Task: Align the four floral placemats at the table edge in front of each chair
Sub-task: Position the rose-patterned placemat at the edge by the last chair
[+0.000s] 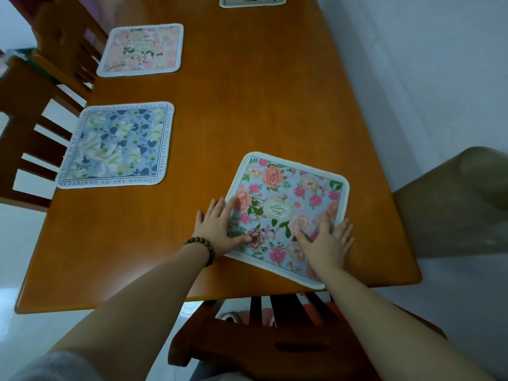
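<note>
A blue placemat with pink flowers (286, 199) lies askew near the table's near edge, its corner reaching the rim. My left hand (220, 224) rests flat on its left edge, fingers spread. My right hand (328, 243) presses flat on its lower right corner. A blue-and-white floral placemat (115, 145) lies at the left edge, and a pale pink one (141, 49) sits farther along that side. A fourth placemat (253, 0) shows only partly at the far end.
The wooden table (247, 111) fills the view. Wooden chairs stand at the left (24, 127) and far left (63, 39), and one (264, 345) is below my arms. A brown cushioned seat (453, 204) stands on the right, against a white wall.
</note>
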Action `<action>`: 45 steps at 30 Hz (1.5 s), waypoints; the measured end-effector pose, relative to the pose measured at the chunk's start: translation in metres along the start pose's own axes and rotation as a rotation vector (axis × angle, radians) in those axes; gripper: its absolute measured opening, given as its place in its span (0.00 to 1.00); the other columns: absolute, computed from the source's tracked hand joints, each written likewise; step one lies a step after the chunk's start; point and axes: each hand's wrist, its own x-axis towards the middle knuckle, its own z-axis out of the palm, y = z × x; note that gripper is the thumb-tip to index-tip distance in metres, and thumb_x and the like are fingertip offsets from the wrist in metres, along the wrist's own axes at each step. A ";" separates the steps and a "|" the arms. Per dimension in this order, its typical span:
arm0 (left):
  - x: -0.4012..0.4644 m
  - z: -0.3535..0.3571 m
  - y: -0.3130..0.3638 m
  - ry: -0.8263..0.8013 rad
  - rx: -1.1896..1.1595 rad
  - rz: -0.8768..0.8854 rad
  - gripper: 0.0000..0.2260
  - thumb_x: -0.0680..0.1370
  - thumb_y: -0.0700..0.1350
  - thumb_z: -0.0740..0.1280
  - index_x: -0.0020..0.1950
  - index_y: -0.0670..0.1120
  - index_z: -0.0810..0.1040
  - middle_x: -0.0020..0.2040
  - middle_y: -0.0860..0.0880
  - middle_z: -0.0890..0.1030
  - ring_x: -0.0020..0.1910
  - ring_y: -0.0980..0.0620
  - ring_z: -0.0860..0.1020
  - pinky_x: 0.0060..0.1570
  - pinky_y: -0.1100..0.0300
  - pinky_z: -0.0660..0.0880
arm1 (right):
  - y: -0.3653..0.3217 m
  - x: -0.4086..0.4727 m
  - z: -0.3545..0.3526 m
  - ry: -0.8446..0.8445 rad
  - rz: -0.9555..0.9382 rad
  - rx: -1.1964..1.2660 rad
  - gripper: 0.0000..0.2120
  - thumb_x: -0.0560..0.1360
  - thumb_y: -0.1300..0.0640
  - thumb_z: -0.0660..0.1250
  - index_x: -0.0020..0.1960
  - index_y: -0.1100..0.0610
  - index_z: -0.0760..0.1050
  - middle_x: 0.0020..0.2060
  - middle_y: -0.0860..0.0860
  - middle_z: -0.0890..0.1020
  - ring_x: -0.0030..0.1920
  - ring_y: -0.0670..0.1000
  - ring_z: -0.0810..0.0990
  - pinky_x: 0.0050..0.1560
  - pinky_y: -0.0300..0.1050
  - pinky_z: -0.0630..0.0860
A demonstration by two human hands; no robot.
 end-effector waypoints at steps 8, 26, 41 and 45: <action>-0.020 0.000 -0.008 0.064 -0.071 0.022 0.48 0.65 0.75 0.61 0.78 0.54 0.48 0.77 0.48 0.56 0.76 0.48 0.51 0.73 0.45 0.50 | -0.014 0.068 -0.021 -0.101 -0.249 -0.126 0.43 0.71 0.28 0.57 0.78 0.47 0.48 0.76 0.63 0.40 0.75 0.60 0.37 0.74 0.56 0.38; -0.034 -0.015 -0.051 0.165 0.138 -0.013 0.44 0.67 0.75 0.57 0.77 0.56 0.51 0.77 0.46 0.55 0.75 0.44 0.52 0.71 0.43 0.52 | -0.071 0.065 -0.022 -0.018 -0.377 -0.183 0.42 0.73 0.29 0.55 0.78 0.47 0.43 0.76 0.61 0.37 0.75 0.61 0.35 0.71 0.64 0.38; 0.032 -0.035 -0.054 0.057 -0.064 -0.104 0.48 0.65 0.74 0.62 0.78 0.55 0.48 0.79 0.49 0.47 0.77 0.50 0.44 0.73 0.44 0.43 | -0.037 -0.022 0.021 -0.054 -0.046 -0.070 0.48 0.70 0.27 0.54 0.78 0.51 0.39 0.75 0.64 0.38 0.75 0.59 0.35 0.71 0.59 0.35; 0.007 -0.020 -0.046 0.065 -0.074 -0.082 0.48 0.63 0.76 0.57 0.78 0.56 0.48 0.79 0.48 0.48 0.77 0.49 0.45 0.73 0.44 0.44 | -0.024 0.013 0.002 -0.047 -0.093 -0.081 0.47 0.70 0.26 0.55 0.78 0.50 0.42 0.76 0.62 0.41 0.76 0.58 0.37 0.72 0.58 0.36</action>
